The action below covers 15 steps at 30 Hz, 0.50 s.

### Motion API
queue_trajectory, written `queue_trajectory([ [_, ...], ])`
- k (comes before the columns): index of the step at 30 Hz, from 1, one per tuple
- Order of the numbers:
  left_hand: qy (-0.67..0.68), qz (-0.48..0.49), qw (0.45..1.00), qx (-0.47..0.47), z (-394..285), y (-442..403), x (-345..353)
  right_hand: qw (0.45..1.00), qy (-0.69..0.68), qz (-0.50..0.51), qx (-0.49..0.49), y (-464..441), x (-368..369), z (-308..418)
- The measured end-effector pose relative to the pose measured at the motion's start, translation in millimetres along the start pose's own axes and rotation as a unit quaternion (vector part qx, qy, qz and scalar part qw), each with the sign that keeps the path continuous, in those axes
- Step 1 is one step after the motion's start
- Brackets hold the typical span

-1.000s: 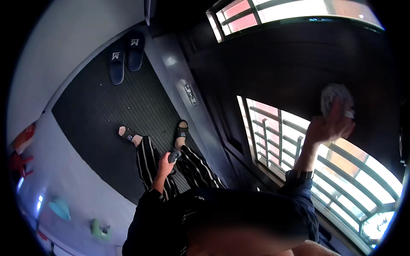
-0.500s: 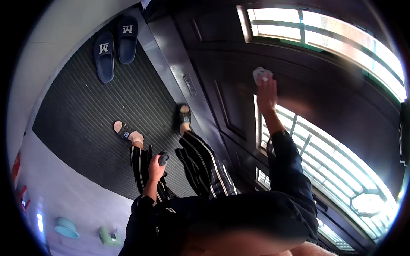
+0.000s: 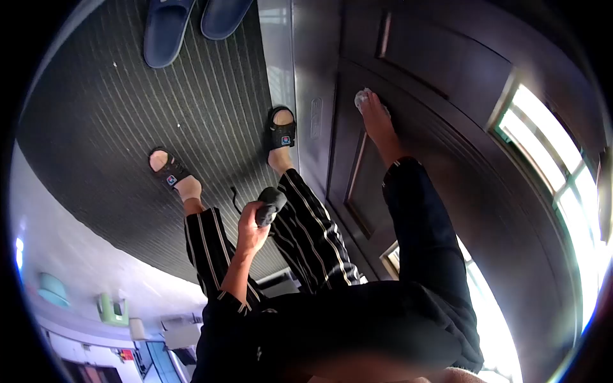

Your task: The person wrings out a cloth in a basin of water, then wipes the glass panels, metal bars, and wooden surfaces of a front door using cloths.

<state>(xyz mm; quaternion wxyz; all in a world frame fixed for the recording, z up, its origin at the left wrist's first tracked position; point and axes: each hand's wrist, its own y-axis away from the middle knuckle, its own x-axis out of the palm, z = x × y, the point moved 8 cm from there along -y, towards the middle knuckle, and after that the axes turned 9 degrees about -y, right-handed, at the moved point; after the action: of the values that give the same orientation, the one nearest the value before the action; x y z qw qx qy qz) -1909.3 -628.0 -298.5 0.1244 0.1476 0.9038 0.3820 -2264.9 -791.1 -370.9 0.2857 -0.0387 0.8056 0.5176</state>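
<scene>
My right hand (image 3: 378, 124) reaches out to the dark panelled door (image 3: 440, 172). Under its fingertips, a crumpled white cloth (image 3: 362, 100) is pressed against the door surface, near the top end of a narrow raised panel. In front of my striped trousers (image 3: 313, 223), my left hand (image 3: 253, 231) is closed around a dark grey rounded bundle (image 3: 271, 205); its exact kind is unclear. A thin dark strand shows beside that hand.
Blue slippers (image 3: 167, 32) lie on the ribbed dark mat (image 3: 115, 147) where I stand in dark sandals (image 3: 282, 133). A metal threshold (image 3: 306, 115) borders the door. Barred windows (image 3: 543, 143) are at right. Behind me are a light blue basin (image 3: 53, 290) and a green stool (image 3: 112, 310).
My right hand has moved with the white cloth from beside the windows to the narrow panel near the threshold. My left hand keeps its bundle, now held higher. The view has turned.
</scene>
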Motion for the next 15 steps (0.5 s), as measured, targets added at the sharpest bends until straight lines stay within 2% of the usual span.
queue_trajectory([
  [2, 0.032, -0.003, 0.999, -0.043, -1.0, -10.0, 11.4, 0.998, -0.036, -0.034, 0.026, -36.0, 20.4, 9.1],
  [5, 0.047, 0.008, 0.999, -0.023, -11.3, -18.5, 25.7, 0.982, -0.159, -0.034, 0.091, -91.3, 123.9, 34.1],
  [8, 0.091, 0.026, 0.995, -0.039, -13.4, -23.0, 28.5, 0.989, -0.063, 0.129, -0.018, -127.9, 86.9, 40.6],
  [11, 0.078, 0.027, 0.994, -0.073, 3.5, -20.8, 27.9, 0.989, -0.103, 0.102, 0.043, -135.9, 86.0, 43.7],
  [14, 0.015, 0.001, 0.999, -0.045, -7.3, -28.1, 14.7, 0.951, -0.239, 0.172, 0.096, -91.5, 101.6, 52.0],
  [15, 0.011, -0.006, 1.000, -0.024, -11.9, -30.6, 12.6, 0.959, -0.222, 0.174, 0.030, -69.4, 82.3, 57.7],
])
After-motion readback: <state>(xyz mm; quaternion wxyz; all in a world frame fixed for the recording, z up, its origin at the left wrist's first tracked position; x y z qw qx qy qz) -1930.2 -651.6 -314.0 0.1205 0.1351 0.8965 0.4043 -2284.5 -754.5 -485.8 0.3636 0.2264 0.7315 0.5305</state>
